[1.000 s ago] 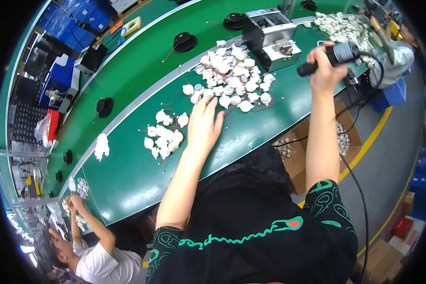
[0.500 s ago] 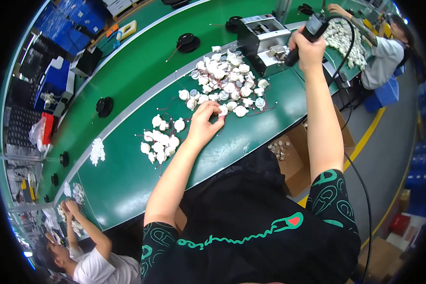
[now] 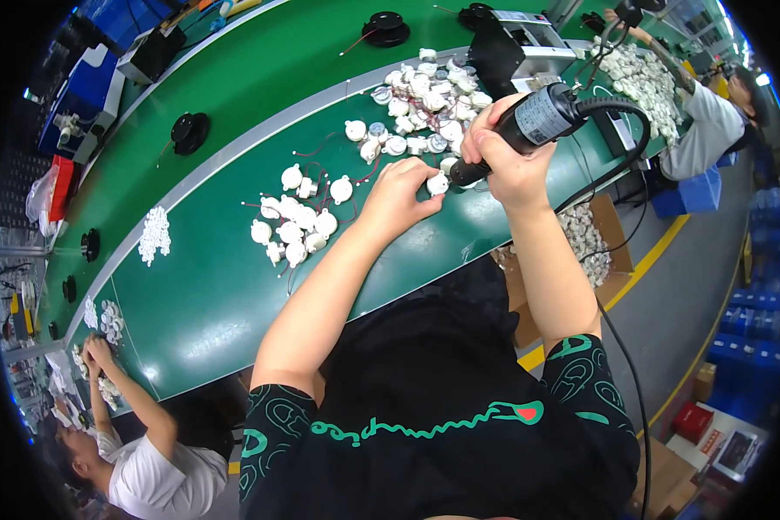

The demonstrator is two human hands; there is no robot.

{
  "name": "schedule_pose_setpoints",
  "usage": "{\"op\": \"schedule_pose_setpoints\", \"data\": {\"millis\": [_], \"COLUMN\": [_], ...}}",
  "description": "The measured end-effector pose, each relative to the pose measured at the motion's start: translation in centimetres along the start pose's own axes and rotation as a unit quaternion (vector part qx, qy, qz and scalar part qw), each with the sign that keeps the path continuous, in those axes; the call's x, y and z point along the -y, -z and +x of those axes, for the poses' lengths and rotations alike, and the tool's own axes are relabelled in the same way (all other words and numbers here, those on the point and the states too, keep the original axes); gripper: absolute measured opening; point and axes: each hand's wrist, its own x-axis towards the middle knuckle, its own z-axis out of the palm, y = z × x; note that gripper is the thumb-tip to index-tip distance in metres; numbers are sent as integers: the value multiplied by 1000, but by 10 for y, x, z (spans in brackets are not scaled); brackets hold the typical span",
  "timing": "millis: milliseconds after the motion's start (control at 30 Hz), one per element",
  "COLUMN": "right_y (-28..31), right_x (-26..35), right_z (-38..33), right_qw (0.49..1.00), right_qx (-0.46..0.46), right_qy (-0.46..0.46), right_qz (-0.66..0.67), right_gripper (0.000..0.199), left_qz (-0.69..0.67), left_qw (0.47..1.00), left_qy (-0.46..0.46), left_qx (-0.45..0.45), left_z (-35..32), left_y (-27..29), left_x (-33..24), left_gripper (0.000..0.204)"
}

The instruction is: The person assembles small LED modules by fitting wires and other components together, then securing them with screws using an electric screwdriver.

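Observation:
My left hand (image 3: 405, 198) pinches a small white round part (image 3: 438, 183) on the green belt (image 3: 234, 286). My right hand (image 3: 507, 160) grips a black and grey electric screwdriver (image 3: 529, 121), its tip pointing down at that part. A black cable (image 3: 620, 165) runs from the tool's rear down past my right arm. Several more white round parts with thin wires lie in a pile (image 3: 420, 108) behind my hands. A smaller cluster (image 3: 295, 227) lies to the left of them.
A grey and black machine (image 3: 520, 48) stands behind the pile. Black round pieces (image 3: 188, 132) sit on the far lane. A cardboard box of white parts (image 3: 585, 247) is under the table edge. One person works at the lower left (image 3: 139, 451), another at the upper right (image 3: 711, 121).
My right hand has brought the screwdriver down from near the machine to the part. My left hand has lifted off the pile's edge and now pinches one part under the tool's tip.

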Motion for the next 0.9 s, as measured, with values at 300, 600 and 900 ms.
{"op": "schedule_pose_setpoints", "data": {"millis": [300,600,900], "right_y": [-1,-10,2], "right_x": [-15,-11,-14], "right_z": [0,-1,11], "right_qw": [997,999,996], "right_qx": [-30,34,-13], "right_qy": [1,-1,-62], "right_qz": [72,-37,67], "right_gripper": [21,24,26], "left_qz": [3,31,24], "left_qw": [1000,999,999], "left_qy": [-4,30,-1], "left_qx": [-7,25,-27], "left_z": [-6,-3,-7], "left_y": [-1,-3,-1], "left_x": [5,4,1], "left_gripper": [32,33,30]}}
